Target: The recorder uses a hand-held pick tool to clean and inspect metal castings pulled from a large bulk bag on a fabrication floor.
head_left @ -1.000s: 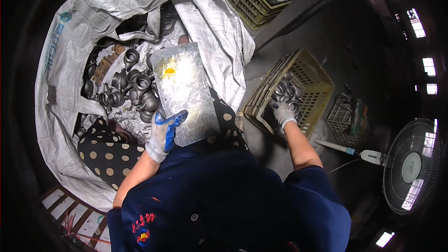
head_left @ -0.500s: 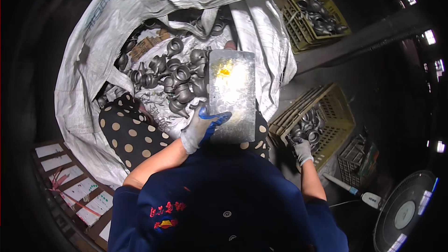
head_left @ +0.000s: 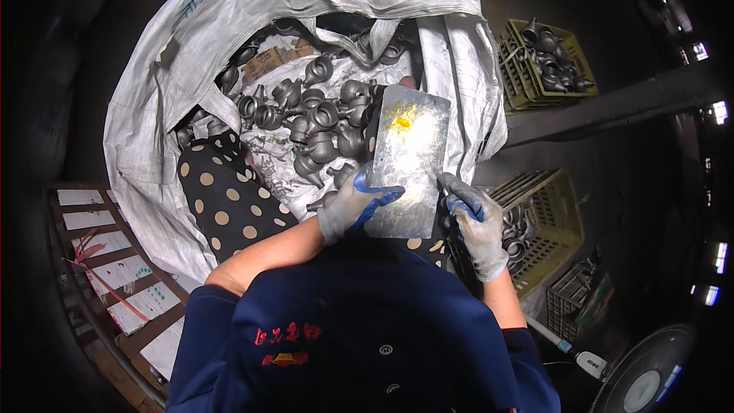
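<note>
A flat grey metal plate (head_left: 409, 153), smeared with yellow and shining brightly, lies over my lap. At its lower left edge my left hand (head_left: 353, 200), in a grey glove with blue fingers, is closed on it. One blue finger stretches across the plate's top; the other fingers are partly hidden. My right hand (head_left: 480, 229), gloved alike, is beside the plate's right edge. Its fingers are closed round a dark grey metal casting (head_left: 453, 182), mostly covered by the hand. Grey rounded castings with narrow necks (head_left: 321, 118) lie heaped beyond the plate.
A big white woven sack (head_left: 145, 134) surrounds the heap and my dotted trouser legs (head_left: 229, 199). At right stands a yellow crate (head_left: 562, 214) with castings; another crate (head_left: 520, 92) is farther off. A fan (head_left: 642, 386) is at lower right, a slatted rack (head_left: 164, 310) at left.
My right hand has come up from the yellow crate to the plate's right edge, bringing a casting. The plate has tilted slightly; my left hand stays on it. The whole view has shifted.
</note>
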`<state>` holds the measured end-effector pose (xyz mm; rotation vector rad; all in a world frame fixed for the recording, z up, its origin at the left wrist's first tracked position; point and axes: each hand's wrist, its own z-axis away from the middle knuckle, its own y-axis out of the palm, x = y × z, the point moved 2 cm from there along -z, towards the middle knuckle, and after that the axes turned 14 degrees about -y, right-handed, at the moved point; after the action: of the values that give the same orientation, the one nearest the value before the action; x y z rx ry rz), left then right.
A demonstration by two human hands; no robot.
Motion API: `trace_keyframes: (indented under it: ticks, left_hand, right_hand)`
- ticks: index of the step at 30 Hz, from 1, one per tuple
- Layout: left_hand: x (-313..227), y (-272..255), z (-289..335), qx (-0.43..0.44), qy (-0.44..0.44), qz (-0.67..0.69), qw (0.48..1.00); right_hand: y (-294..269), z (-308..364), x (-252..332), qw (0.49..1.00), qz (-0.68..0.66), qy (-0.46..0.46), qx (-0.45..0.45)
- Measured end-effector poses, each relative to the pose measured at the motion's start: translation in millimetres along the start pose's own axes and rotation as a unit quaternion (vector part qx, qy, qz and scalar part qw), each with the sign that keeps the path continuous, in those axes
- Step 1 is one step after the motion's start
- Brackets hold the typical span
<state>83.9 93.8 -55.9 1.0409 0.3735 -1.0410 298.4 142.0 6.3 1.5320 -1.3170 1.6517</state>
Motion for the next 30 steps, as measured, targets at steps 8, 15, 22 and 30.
trace_keyframes:
  ticks: [8,15,22,30]
  left_hand:
    - [-2,0,-2,0.016,-0.002,-0.013,1.000]
    - [8,-6,-8,-0.003,-0.009,-0.023,1.000]
    - [11,-10,-9,0.023,-0.010,0.030,0.999]
    - [12,-13,-11,0.018,-0.023,-0.002,1.000]
  right_hand:
    - [4,-27,6,0.958,0.243,-0.151,0.018]
    - [-8,-38,-9,0.970,0.177,-0.142,0.088]
    - [-20,-56,-10,0.967,0.137,-0.130,0.170]
    - [-23,-67,-14,0.956,0.174,-0.105,0.212]
